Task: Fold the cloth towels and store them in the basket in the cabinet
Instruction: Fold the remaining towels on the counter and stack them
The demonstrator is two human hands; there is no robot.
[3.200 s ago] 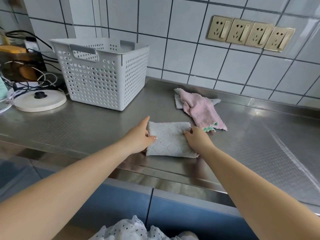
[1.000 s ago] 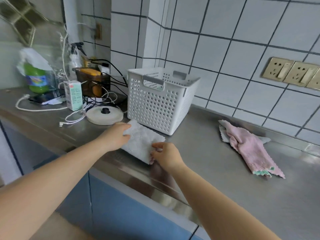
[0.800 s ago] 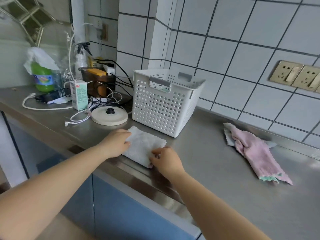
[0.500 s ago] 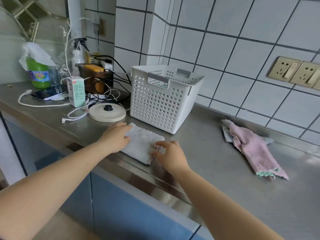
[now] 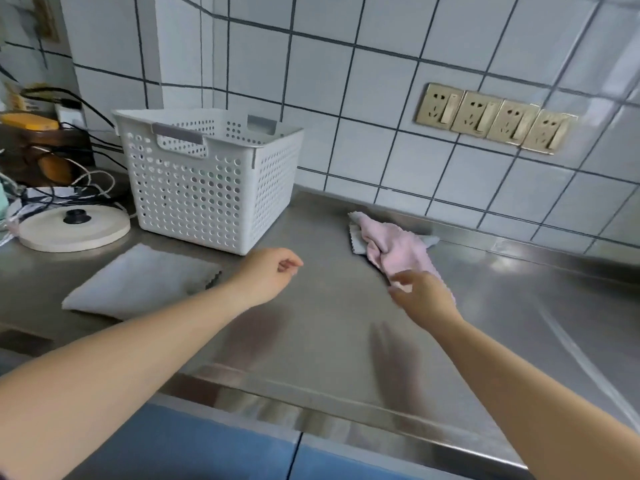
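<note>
A folded grey towel point(image 5: 138, 282) lies flat on the steel counter point(image 5: 329, 341), just in front of the white perforated basket point(image 5: 207, 181). A crumpled pink towel point(image 5: 398, 249) lies to the right near the wall, with a grey cloth edge under it. My left hand point(image 5: 270, 271) hovers over the counter between the two towels, fingers loosely curled, holding nothing. My right hand point(image 5: 422, 296) reaches to the near end of the pink towel with fingers spread; it covers that end, and a grip on the cloth does not show.
A round white lid with a black knob point(image 5: 72, 228) sits left of the basket, with tangled cables and a brown box point(image 5: 38, 154) behind it. Four brass wall sockets point(image 5: 491, 117) are on the tiled wall. Blue cabinet fronts point(image 5: 214, 448) run below the counter edge.
Both hands let go of the folded grey towel and moved right. The right hand now reaches the pink towel. The view swung right.
</note>
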